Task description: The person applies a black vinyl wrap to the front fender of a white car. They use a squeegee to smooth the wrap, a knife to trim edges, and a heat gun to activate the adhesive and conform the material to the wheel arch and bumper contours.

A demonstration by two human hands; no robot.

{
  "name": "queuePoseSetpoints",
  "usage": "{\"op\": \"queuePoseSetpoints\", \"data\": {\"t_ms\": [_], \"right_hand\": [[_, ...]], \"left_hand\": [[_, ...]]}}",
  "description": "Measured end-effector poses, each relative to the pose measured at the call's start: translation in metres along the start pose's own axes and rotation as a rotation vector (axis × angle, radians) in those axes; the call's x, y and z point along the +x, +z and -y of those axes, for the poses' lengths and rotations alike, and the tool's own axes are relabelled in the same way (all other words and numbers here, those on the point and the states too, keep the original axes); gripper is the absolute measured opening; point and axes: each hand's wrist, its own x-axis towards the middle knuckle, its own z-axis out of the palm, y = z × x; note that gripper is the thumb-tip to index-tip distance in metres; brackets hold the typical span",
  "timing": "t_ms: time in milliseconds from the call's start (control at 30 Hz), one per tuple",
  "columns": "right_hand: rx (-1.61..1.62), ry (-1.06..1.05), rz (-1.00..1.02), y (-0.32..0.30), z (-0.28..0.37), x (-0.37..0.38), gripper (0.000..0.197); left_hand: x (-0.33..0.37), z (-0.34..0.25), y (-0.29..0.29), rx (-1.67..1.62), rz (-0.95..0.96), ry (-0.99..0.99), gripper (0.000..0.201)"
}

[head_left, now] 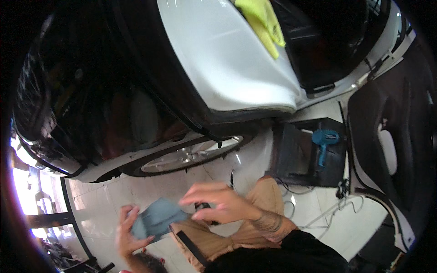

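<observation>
A flat blue-grey cloth [160,217] spreads out low in front of me, just left of my knee. Its left side lies in my left hand [126,233], between the thumb and the curled fingers. My right hand [221,202] hovers by the cloth's right corner, its fingers stretched out and the thumb apart from them. Nothing shows in its grasp, and I cannot tell whether it touches the cloth. Both hands are over the tiled floor, near my tan trouser legs [195,236].
Ahead stands a car with a glossy black panel [114,91], a white painted panel [227,63] and a wheel [186,156]. A yellow-green cloth [261,25] drapes over the white panel. To the right, a blue heat gun [324,144] lies on a black box [291,170], beside a dark-lined door [364,118] and cables.
</observation>
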Motion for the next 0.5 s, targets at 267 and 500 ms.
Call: {"op": "queuePoseSetpoints", "data": {"t_ms": [267, 500], "right_hand": [[0.316, -0.670, 1.053, -0.014, -0.044, -0.068, 0.028], [0.212, -0.588, 1.135, -0.025, -0.066, -0.151, 0.020]], "left_hand": [[-0.030, 0.021, 0.126, 0.266, 0.113, -0.411, 0.052], [-0.027, 0.035, 0.285, 0.630, 0.043, -0.365, 0.093]]}}
